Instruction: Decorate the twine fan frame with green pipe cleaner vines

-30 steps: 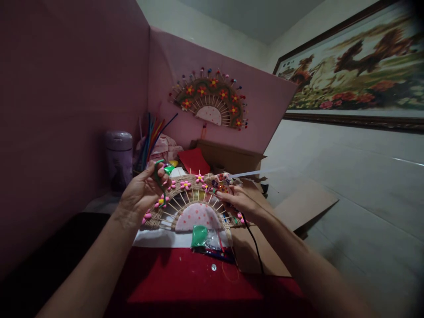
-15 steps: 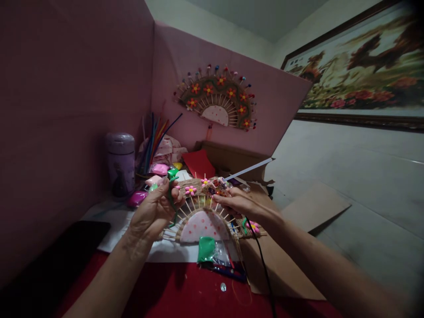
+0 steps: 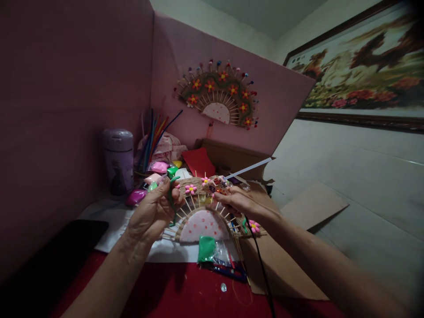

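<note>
Tabletop (image 3: 145, 291), red, along the near side; probably good for steadying the forearms. Farther in, a half-round woven fan (image 3: 203, 225) with pink flowers, partly over white paper (image 3: 175, 254) and just beyond both hands; take care not to lean on its thin sticks. Then the left hand (image 3: 157, 210), thumb and fingers pinched together, and near it the right hand (image 3: 240, 201), wrapped around what looks like a glue gun (image 3: 215, 187) with a flowered body. Hard to make out the nozzle, so impossible to tell what it touches. Best to aim it away from the left fingers and let the dark cord (image 3: 260, 256) run slack. Green packet (image 3: 206, 249) at the fan's near edge; likely fine left there. In the left pinch, a green strip (image 3: 171, 194), one end poking up, the rest dangling before the fan; better to grip close to one end and lay glue sparingly. Smallest, a shiny disc (image 3: 223, 287) on the red surface; avoid brushing it with a sleeve or wrist.
</note>
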Demonstrator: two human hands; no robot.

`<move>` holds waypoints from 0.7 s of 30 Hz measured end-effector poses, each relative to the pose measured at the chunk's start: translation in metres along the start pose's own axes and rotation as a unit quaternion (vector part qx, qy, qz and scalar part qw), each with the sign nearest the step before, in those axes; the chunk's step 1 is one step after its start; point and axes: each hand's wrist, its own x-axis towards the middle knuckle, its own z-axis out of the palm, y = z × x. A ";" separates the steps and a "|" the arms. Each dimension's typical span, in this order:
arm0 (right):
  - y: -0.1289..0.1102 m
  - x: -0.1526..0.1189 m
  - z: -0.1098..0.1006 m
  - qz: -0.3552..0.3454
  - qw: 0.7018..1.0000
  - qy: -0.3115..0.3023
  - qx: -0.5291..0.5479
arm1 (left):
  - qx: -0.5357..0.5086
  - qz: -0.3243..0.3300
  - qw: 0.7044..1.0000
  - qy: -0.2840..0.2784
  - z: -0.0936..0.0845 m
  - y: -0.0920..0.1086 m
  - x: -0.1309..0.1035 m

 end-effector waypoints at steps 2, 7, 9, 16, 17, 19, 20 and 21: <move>0.003 0.001 -0.004 -0.002 1.000 0.010 -0.001 | 0.004 -0.001 1.000 -0.003 -0.001 0.000 0.000; 0.014 0.002 -0.014 0.018 1.000 0.012 0.021 | 0.009 -0.003 1.000 -0.005 0.000 0.000 -0.001; 0.018 0.001 -0.017 0.020 0.999 0.021 0.018 | 0.008 -0.003 1.000 -0.003 0.001 0.001 -0.001; 0.027 0.003 -0.017 -0.001 1.000 0.006 0.005 | 0.007 -0.005 1.000 0.007 0.002 0.001 -0.002; 0.027 0.003 -0.017 -0.006 1.000 0.003 0.004 | 0.007 -0.006 1.000 0.009 0.002 0.001 -0.001; 0.024 0.003 -0.014 -0.011 1.000 0.001 -0.001 | 0.006 -0.004 1.000 0.011 0.002 0.001 -0.002; 0.022 0.002 -0.013 -0.007 1.000 0.002 -0.005 | 0.006 -0.001 1.000 0.012 0.002 0.001 -0.002; 0.019 0.002 -0.011 -0.002 1.000 0.003 -0.008 | 0.006 0.002 1.000 0.012 0.002 0.001 -0.002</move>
